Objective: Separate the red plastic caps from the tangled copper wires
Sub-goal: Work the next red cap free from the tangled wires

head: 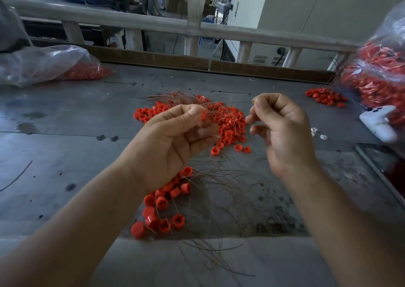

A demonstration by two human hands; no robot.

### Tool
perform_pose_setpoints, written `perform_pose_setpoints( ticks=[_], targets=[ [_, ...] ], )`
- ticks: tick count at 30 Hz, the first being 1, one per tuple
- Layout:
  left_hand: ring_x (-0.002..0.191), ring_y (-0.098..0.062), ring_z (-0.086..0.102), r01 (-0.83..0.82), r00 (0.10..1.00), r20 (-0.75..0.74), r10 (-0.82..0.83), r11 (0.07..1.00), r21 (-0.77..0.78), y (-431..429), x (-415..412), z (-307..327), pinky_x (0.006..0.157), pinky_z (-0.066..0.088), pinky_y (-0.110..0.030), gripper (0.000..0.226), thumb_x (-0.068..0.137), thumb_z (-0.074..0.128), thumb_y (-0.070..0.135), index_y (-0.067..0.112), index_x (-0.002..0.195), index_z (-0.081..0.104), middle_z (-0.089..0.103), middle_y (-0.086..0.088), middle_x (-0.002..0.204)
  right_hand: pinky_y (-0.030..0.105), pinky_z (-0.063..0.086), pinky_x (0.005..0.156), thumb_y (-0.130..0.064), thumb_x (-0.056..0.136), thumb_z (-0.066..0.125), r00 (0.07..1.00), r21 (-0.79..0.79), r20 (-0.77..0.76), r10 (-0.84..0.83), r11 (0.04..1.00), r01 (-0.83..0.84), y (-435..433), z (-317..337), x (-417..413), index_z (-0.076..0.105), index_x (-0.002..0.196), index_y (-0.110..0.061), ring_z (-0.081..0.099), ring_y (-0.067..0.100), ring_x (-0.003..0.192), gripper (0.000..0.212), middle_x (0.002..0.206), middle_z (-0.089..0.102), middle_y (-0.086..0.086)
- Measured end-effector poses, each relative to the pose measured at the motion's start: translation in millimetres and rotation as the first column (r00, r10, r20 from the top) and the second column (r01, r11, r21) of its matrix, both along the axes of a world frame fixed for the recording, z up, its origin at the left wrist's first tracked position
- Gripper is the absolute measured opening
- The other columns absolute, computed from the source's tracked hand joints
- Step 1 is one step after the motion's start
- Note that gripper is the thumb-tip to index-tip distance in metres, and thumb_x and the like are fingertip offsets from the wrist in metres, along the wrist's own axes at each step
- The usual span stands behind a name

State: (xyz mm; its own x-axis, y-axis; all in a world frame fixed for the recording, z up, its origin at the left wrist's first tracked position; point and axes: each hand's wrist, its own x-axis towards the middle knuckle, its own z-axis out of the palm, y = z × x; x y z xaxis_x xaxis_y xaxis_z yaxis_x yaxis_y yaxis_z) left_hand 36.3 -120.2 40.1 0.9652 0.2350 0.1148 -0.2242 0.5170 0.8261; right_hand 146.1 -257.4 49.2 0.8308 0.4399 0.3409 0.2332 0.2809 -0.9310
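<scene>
My left hand (175, 137) pinches a cap (203, 115); right hand (282, 129) pinches a wire (247, 101). Pull straight, slow, cap held firm.

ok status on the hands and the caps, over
left hand pinching one red cap, right hand pinching a copper wire strand. cap pile behind them tangled in wire. loose strands on the table below, nothing blocking.

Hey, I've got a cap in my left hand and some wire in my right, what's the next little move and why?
Probably draw the right hand away to the right, with the left hand pinching the red cap firmly. Thin copper strands appear to run from that cap toward the right hand's pinch, so pulling apart should slide the wire free.
</scene>
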Motion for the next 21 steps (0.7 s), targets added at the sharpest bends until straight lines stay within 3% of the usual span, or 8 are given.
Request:
perform_pose_setpoints(
  ticks=[3, 5, 7, 10, 18, 21],
  targets=[
    [0.043, -0.002, 0.043, -0.031, 0.999, -0.01, 0.031, 0.999, 0.027, -3, -3, 0, 0.044, 0.045, -0.018, 0.01, 0.07, 0.066, 0.018, 0.01, 0.075, 0.064, 0.046, -0.001, 0.068, 0.015, 0.043, 0.048, -0.008, 0.088, 0.055, 0.998, 0.013, -0.067, 0.003, 1.0, -0.002, 1, -1, 1, 0.058, 0.071, -0.016, 0.056, 0.004, 0.056, 0.019, 0.057, 0.06, -0.011],
    [0.039, -0.002, 0.036, 0.013, 0.999, -0.03, -0.01, 0.995, 0.097, -8, -4, -1, 0.039, 0.038, -0.015, 0.009, 0.067, 0.066, 0.018, 0.012, 0.072, 0.068, 0.04, -0.002, 0.065, 0.016, 0.044, 0.048, -0.013, 0.084, 0.059, 0.994, 0.003, -0.107, 0.023, 1.0, -0.022, 4, -4, -2, 0.059, 0.071, -0.017, 0.056, 0.005, 0.056, 0.013, 0.057, 0.06, -0.009],
    [0.04, -0.001, 0.036, 0.077, 0.997, -0.026, -0.074, 0.984, 0.161, -13, -6, -2, 0.041, 0.038, -0.015, 0.007, 0.071, 0.062, 0.015, 0.013, 0.072, 0.069, 0.043, 0.003, 0.058, 0.017, 0.044, 0.047, -0.023, 0.073, 0.063, 0.989, -0.004, -0.137, 0.057, 0.998, -0.058, 7, -7, -6, 0.059, 0.072, -0.015, 0.056, 0.005, 0.054, 0.008, 0.058, 0.06, -0.008],
    [0.045, -0.002, 0.043, 0.149, 0.989, -0.01, -0.151, 0.961, 0.232, -19, -8, -4, 0.049, 0.044, -0.016, 0.008, 0.071, 0.062, 0.015, 0.015, 0.073, 0.07, 0.052, 0.008, 0.055, 0.018, 0.046, 0.048, -0.027, 0.064, 0.063, 0.98, -0.026, -0.153, 0.124, 0.991, -0.13, 11, -10, -10, 0.06, 0.075, -0.013, 0.057, 0.005, 0.053, 0.018, 0.059, 0.061, -0.007],
    [0.055, -0.003, 0.05, 0.251, 0.961, 0.019, -0.275, 0.901, 0.354, -19, -9, -7, 0.058, 0.047, -0.018, 0.011, 0.072, 0.067, 0.016, 0.016, 0.082, 0.071, 0.057, 0.009, 0.066, 0.024, 0.055, 0.067, -0.028, 0.069, 0.063, 0.957, -0.136, -0.135, 0.255, 0.952, -0.273, 11, -15, -12, 0.068, 0.078, -0.015, 0.066, 0.01, 0.071, 0.017, 0.069, 0.069, -0.003],
    [0.056, -0.002, 0.051, 0.284, 0.95, 0.01, -0.313, 0.874, 0.394, -19, -10, -8, 0.059, 0.048, -0.018, 0.009, 0.075, 0.071, 0.017, 0.018, 0.084, 0.07, 0.059, 0.01, 0.067, 0.027, 0.056, 0.07, -0.028, 0.07, 0.06, 0.937, -0.083, -0.21, 0.277, 0.95, -0.3, 12, -16, -13, 0.065, 0.074, -0.015, 0.067, 0.012, 0.073, 0.014, 0.07, 0.069, -0.001]
  ],
)
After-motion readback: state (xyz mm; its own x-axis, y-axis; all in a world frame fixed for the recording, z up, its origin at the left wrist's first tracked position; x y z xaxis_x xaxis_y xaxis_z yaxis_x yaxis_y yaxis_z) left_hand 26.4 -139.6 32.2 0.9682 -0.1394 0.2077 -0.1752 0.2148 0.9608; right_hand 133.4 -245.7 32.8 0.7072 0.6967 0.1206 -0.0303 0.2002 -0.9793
